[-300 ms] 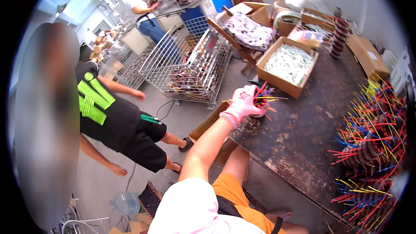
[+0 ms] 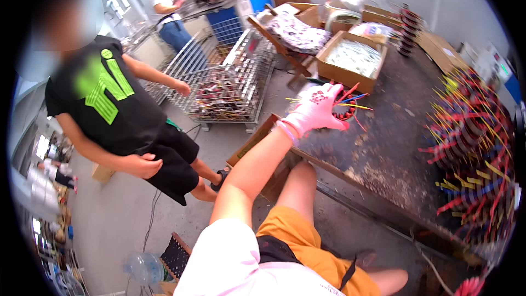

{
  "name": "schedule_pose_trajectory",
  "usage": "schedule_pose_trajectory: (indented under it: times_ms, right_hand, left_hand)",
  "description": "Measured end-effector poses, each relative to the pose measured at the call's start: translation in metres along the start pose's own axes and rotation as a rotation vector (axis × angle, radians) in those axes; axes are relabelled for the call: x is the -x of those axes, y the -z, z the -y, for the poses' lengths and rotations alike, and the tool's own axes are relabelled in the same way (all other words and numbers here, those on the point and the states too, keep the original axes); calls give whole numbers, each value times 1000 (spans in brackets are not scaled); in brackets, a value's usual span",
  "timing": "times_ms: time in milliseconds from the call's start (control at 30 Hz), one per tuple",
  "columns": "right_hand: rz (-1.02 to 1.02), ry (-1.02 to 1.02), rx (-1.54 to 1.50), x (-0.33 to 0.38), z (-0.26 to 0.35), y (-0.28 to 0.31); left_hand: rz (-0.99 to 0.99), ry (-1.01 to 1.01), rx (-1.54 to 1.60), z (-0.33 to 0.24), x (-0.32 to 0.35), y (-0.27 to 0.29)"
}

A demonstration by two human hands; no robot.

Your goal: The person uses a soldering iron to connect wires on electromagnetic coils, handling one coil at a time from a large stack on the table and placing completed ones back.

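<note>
My left hand [image 2: 318, 111], in a pink glove, reaches out over the near left corner of the dark table [image 2: 383, 148]. Its fingers and thumb curve around a motor stator [image 2: 344, 114] with red, blue and yellow wire leads, most of it hidden by the glove. A small piece of a pink-and-red glove, my right hand [image 2: 470, 286], shows at the bottom right edge; its fingers are too cut off to read. On the table's right side stand stacks of similar stators [image 2: 466, 142], their leads sticking out in all directions.
A cardboard box of white pieces [image 2: 356, 57] sits beyond my left hand. Behind the table's left corner are a wooden chair with a patterned cushion [image 2: 298, 33] and a wire cage [image 2: 224, 77] of parts. A person in black [image 2: 131, 115] stands left; another person [image 2: 167, 11] is farther back.
The view has shifted, and the person in black now appears turned more toward me with bent arms. My left hand stays at the stator, its fingers a little wider. A gloved hand has appeared at bottom right.
</note>
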State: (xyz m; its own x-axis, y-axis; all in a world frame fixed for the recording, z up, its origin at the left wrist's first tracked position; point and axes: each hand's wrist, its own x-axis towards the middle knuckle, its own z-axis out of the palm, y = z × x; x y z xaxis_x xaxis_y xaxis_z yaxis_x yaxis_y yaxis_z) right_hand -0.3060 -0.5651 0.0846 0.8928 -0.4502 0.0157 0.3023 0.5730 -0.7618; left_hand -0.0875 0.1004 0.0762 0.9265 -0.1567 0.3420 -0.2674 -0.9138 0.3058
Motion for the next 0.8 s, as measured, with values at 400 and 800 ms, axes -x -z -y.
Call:
schedule_pose_trajectory:
  times_ms: [400, 800]
  right_hand:
    - [89, -55, 202, 87, -81, -66]
    - [354, -529, 491, 123, -189, -161]
  left_hand:
    - [367, -118, 26, -61, 28, -96]
    - [367, -212, -2, -52, 20, -109]
